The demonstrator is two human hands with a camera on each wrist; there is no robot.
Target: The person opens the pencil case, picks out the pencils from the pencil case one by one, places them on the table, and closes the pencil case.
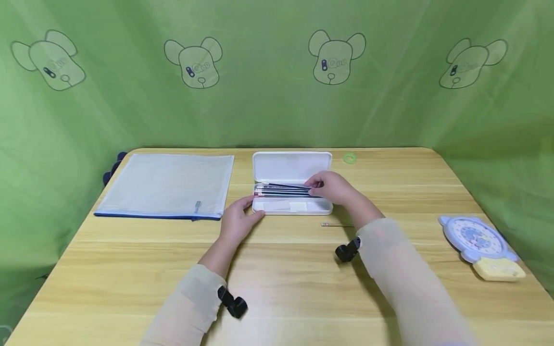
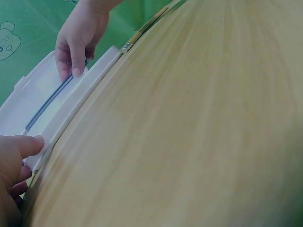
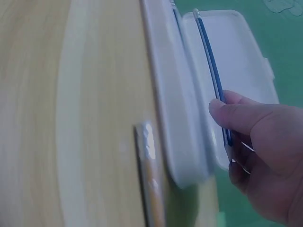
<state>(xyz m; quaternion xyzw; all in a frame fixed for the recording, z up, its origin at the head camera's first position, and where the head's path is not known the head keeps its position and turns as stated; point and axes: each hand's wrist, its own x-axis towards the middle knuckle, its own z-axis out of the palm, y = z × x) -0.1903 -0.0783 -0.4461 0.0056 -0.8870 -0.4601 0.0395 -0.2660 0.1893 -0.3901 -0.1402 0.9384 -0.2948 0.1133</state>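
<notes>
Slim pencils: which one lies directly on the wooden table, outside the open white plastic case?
The slim tan pencil in front of the white case; the other pencils, dark-barrelled, are in or just above the case.

curtained workspace | green curtain (image 1: 268,110), 4 printed bear heads (image 1: 200,66) | wood-grain table (image 1: 285,278) | pencil case (image 1: 292,166)

No text reads clearly. Rounded lettering on the mouse-like heads (image 1: 332,65) of the green fabric curtain (image 1: 268,120) is too faint, as are small marks around the round lilac plastic clock (image 1: 478,238) at the worktop's (image 1: 285,274) right edge.
</notes>
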